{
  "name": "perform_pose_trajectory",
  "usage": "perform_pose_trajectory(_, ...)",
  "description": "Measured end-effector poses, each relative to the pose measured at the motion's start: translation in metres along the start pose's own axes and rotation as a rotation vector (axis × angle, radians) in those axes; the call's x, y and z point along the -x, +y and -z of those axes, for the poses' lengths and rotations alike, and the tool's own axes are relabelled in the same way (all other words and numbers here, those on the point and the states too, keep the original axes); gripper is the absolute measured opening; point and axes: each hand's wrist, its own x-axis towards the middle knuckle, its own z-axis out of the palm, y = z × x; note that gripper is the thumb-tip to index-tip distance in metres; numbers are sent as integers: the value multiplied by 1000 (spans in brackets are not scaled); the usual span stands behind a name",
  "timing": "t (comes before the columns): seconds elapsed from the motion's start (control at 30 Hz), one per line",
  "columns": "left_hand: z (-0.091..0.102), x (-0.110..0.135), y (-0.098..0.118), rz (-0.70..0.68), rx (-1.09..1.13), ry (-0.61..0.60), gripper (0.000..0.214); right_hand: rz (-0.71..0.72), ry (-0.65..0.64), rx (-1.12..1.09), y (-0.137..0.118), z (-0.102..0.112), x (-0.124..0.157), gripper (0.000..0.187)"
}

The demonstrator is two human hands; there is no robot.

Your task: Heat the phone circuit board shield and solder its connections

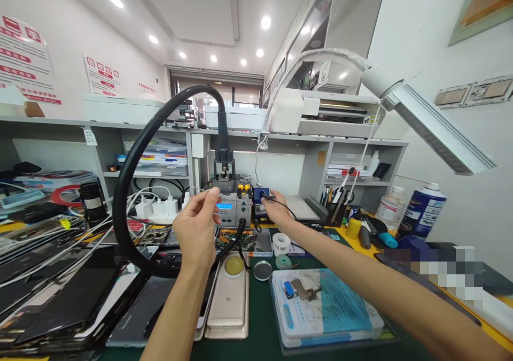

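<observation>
My left hand (198, 227) is raised before the hot-air station, thumb and fingers pinched on thin tweezers (232, 198) that point right across its front. The grey hot-air station (230, 216) has a lit blue display, and its thick black hose (120, 190) loops up on the left to a handle (223, 136) resting upright. Farther right, my right hand (276, 207) reaches to a small blue holder (261, 193). A thin black cable (282, 204) runs from that holder over the hand. The right fingers are curled in, and what they grip is hidden.
A gold phone back (227, 307) bears a yellow round tin (234, 266). Beside it lie a solder spool (281, 243) and a clear box (328, 318) with small parts on top. Stacked phone screens (72, 297) crowd the left. A lamp (441, 125) overhangs the right.
</observation>
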Motion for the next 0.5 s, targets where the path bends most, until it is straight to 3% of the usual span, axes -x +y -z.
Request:
perform_pose_trajectory(0.2, -10, 15, -6, 164, -38, -159, 23, 74, -37, 52, 6, 1, -29, 31)
perform_pose_trajectory(0.5, -17, 23, -6, 235, -25, -204, 20, 62, -109, 69, 16, 35, -36, 35)
